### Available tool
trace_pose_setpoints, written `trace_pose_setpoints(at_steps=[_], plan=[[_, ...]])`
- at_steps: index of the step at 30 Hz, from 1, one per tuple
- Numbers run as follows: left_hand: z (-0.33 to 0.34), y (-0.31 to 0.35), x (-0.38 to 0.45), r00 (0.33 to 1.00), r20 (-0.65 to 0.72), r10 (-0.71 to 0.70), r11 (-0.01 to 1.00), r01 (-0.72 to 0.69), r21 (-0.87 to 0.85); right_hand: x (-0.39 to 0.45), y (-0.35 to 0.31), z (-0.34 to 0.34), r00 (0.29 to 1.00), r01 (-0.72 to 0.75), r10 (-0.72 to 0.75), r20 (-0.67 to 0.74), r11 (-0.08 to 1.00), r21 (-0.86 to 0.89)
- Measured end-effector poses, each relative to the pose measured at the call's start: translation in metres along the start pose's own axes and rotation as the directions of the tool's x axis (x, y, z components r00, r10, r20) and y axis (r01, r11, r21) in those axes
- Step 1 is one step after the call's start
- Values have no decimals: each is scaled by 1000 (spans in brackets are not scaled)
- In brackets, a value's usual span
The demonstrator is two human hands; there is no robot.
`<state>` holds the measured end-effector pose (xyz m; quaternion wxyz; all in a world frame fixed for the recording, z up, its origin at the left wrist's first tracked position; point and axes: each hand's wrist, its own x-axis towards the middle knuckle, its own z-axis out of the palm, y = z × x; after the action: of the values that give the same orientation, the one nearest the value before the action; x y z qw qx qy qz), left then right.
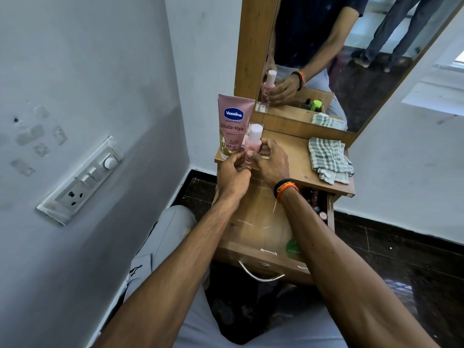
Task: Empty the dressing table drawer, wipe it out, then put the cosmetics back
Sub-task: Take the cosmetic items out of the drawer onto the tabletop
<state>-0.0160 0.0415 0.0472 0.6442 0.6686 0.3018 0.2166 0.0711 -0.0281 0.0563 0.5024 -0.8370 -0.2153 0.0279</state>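
A small pink bottle (pixel 251 144) with a white cap stands upright at the left front of the dressing table top (pixel 296 156). My right hand (pixel 272 163) grips its lower part from the right. My left hand (pixel 234 174) touches it from the left with curled fingers. Just behind stands a pink Vaseline tube (pixel 232 121), upright on its cap. Below, the wooden drawer (pixel 253 217) is pulled out. A green item (pixel 293 246) and several small cosmetics (pixel 320 209) lie along its right side, partly hidden by my right forearm.
A checked cloth (pixel 327 159) lies crumpled on the right of the table top. The mirror (pixel 339 54) rises behind it. A wall with a switch panel (pixel 82 179) is close on the left. The drawer handle (pixel 261 273) faces my lap.
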Motion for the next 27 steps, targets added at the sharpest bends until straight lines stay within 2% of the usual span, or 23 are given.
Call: trace_pose_setpoints(at_steps=[13,19,23,27], plan=[[-2,0,-4,1000,-21,-9,1000,9,-1,-4,5,-3,1000,0,1,19,1000,-28],[1,-12,-14,994,-86,-62,998,62,-11,-31,17,-34,993,10,-16,-115,999,-49],[16,-26,-29,992,56,-111,994,109,32,-57,34,-65,991,-64,57,-124,996,-56],[35,-39,-45,957,254,-139,982,101,157,-81,46,-99,981,-176,171,-94,983,-51]])
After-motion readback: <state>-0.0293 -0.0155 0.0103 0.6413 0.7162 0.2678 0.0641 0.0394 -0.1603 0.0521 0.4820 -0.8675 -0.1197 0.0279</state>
